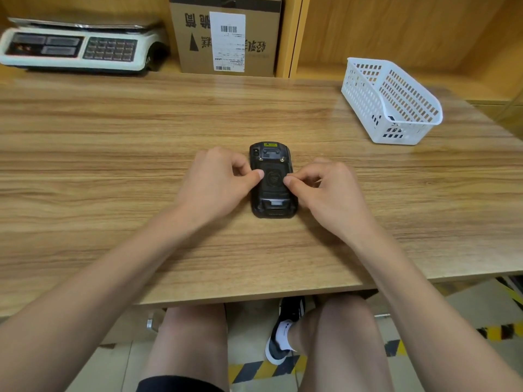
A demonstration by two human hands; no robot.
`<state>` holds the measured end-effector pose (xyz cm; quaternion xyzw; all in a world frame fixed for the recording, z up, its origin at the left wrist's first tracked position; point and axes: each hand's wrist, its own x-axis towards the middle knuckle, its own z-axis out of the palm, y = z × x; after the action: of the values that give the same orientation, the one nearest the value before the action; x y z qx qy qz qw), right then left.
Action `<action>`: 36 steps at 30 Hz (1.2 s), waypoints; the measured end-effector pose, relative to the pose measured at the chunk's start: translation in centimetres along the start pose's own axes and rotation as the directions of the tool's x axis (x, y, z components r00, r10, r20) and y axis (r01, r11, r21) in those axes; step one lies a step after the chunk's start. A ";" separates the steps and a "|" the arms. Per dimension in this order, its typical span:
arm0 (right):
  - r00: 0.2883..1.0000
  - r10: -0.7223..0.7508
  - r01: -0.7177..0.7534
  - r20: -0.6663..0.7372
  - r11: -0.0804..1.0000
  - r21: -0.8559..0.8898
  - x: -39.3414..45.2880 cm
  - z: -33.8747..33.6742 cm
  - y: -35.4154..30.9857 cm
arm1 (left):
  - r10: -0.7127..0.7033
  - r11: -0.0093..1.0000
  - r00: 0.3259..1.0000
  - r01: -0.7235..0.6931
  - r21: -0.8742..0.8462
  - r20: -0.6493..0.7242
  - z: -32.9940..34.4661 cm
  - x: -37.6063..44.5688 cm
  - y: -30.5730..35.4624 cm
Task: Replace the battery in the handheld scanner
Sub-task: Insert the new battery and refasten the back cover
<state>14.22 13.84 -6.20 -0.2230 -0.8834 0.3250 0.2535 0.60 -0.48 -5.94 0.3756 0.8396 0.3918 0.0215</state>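
Your handheld scanner point(273, 181) lies face down in the middle of the counter point(113, 171), its battery cover point(274, 179) still on. Your left hand point(218, 179) and right hand point(325, 188) grip it from either side, fingers curled at the edges and thumbs on the cover. Press evenly with both thumbs and hold the body flat, so the cover probably slides rather than twists. Beyond, a white basket point(396, 103) stands to the right; its contents are unclear.

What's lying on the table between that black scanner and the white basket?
Nothing: in the head view only bare wooden table lies between the scanner and the basket.
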 end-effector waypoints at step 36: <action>0.962 0.033 -0.093 0.269 0.972 0.215 3.6 0.0 2.7 | 0.129 0.980 0.982 -0.105 -0.170 0.135 0.2 3.0 -2.1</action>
<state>12.10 17.77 -6.96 -0.1758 -0.8590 0.4580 0.1467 -2.82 0.73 -6.67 0.4489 0.7776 0.4310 0.0900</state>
